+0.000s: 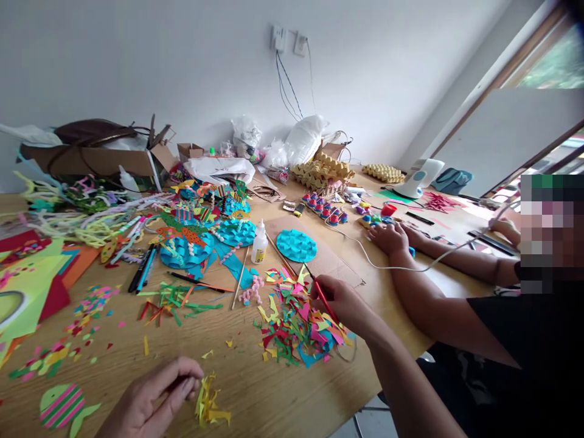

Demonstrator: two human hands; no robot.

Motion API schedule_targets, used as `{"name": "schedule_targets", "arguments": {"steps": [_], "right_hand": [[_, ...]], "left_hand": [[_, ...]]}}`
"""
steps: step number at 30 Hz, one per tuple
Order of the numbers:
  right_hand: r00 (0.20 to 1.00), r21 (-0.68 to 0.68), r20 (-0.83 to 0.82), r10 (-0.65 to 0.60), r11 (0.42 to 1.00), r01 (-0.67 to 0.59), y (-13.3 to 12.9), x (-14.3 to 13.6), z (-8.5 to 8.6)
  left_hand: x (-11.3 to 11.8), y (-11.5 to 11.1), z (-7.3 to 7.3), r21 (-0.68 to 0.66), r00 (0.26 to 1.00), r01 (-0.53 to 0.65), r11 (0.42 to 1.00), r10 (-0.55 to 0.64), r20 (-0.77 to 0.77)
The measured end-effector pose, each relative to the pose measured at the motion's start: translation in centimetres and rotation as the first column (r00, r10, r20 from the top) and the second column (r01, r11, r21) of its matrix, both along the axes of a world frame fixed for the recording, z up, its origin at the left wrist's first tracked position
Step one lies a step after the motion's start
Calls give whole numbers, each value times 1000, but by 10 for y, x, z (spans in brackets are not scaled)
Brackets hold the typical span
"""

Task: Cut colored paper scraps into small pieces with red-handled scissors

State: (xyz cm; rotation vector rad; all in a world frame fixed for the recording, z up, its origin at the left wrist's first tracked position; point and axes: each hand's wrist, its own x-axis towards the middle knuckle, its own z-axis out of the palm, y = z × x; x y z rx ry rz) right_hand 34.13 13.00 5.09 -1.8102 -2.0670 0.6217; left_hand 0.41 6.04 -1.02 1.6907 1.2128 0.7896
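Note:
My right hand [340,301] grips a slim red tool [323,297] with a thin dark tip, its exact kind unclear. The tip points toward a blue woven paper disc [296,245] on a sheet of cardboard [331,255]. Beneath that hand spreads a pile of coloured paper scraps [292,331]. My left hand [157,395] is closed in a pinch at the lower left; anything between its fingertips is too small to make out. Beside those fingertips lie yellow paper strips [210,404]. A striped paper fish [62,406] rests farther left.
A glue bottle [260,243] stands near a wooden stick [240,278] and several markers [145,267]. Paper fish decorations [187,231] crowd the left middle. At right, a co-worker's hands [390,236] rest near a white cable [365,255]. Egg cartons [322,173] sit at the back.

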Motion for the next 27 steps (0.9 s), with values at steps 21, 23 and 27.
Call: {"name": "schedule_targets", "arguments": {"steps": [21,23,27], "right_hand": [[945,216,-134,298,939,-266,-57,-149,12],[974,213,-161,162,969,-126,-62,-148,18],[969,47,-247,33,999,-22,-81,-145,20]], "left_hand": [[25,1,38,-430,857,-47,901,258,446],[15,-3,42,-422,842,-77,903,286,458],[2,-4,50,-377,803,-147,914,333,495]]}}
